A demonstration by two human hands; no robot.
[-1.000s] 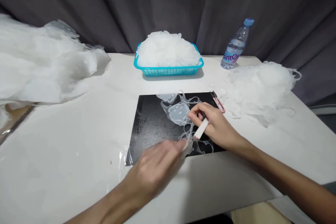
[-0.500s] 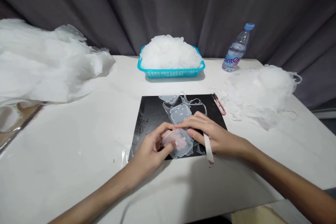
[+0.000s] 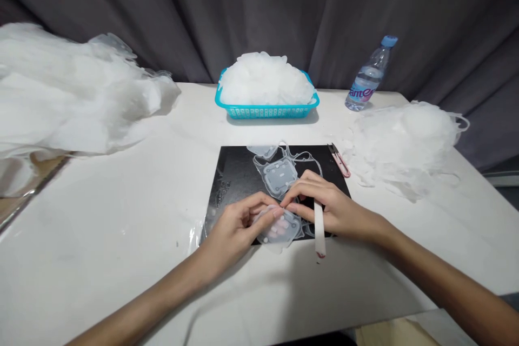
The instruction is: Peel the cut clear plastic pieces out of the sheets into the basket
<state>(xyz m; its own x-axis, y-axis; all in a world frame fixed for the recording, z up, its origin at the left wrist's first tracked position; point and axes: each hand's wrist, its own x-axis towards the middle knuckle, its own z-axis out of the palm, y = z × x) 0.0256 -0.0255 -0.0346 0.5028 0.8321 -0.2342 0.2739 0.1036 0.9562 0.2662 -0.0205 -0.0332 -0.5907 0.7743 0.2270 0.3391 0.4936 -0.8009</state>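
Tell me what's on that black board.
Thin translucent pieces lie on the black board, with pink snips along its right edge. The left hand holds another piece over the board's near edge. Whatever this hand and the right hand cover is hidden.

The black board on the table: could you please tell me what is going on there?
A person's left grip holds a translucent piece over the front of the black board. The right grip is at its upper edge, with a white strip sticking out from under that grip. A second piece lies farther back on the board; pink-handled snips rest at the board's right edge.
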